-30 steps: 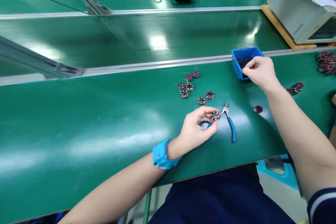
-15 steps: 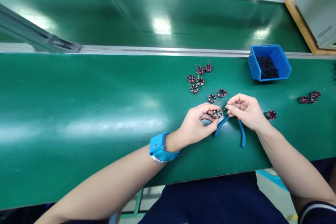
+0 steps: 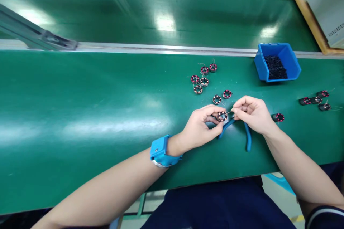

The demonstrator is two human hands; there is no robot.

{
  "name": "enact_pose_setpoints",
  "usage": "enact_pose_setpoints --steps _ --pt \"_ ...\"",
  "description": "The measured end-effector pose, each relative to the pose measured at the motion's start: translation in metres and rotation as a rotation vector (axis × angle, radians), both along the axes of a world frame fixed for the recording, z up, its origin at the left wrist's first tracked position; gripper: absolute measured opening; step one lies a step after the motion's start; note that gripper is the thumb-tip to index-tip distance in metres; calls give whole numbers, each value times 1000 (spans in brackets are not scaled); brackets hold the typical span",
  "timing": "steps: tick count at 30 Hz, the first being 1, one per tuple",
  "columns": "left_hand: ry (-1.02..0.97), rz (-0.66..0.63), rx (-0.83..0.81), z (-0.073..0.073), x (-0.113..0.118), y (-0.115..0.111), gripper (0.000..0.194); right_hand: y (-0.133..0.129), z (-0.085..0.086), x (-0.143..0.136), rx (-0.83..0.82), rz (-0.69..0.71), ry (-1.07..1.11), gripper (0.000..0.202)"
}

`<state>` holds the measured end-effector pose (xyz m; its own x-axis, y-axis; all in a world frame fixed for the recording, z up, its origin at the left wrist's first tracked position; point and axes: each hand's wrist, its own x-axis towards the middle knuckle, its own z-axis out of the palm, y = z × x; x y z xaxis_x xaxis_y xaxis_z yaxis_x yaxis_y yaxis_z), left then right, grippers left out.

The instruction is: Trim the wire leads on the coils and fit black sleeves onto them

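Between the thumb and fingers of my left hand (image 3: pixel 204 125) is a small ring-shaped motor stator (image 3: pixel 222 116) with copper windings. My right hand (image 3: pixel 251 114) pinches the end of a thin wire (image 3: pixel 230 112) that runs out from this stator. Blue-handled pliers (image 3: pixel 248 137) lie on the table under my hands, their jaws hidden by my right hand. Just beyond my fingers rest two more stators, one pale (image 3: pixel 217 100) and one pink (image 3: pixel 227 94). Another stator (image 3: pixel 278 117) lies on its side by my right wrist.
A blue bin (image 3: pixel 294 65) of small black pieces stands at the back right. Several stators (image 3: pixel 204 82) with loose wires sit behind my hands, and several more (image 3: pixel 316 100) at the far right. A metal rail (image 3: pixel 161 50) borders the green table (image 3: pixel 80 100) at the back.
One more stator shows in the far-right group, whose arrangement differs. My hands keep nearly the same hold on the stator and its wire. The view has shifted slightly.
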<state>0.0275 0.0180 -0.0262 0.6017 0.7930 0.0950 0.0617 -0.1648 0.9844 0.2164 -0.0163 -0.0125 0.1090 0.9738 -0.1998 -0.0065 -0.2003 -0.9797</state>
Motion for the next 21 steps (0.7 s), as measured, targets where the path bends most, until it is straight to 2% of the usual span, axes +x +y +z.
enact_pose_setpoints --steps 9,17,21 --pt "-8 -7 -6 -3 0 0 30 0 1 0 -4 -8 24 29" --pt "-31 -14 0 0 1 0 27 -3 1 -5 12 21 -32 29" --pt "-34 0 -21 -1 0 0 32 -7 3 -2 60 72 -126 25"
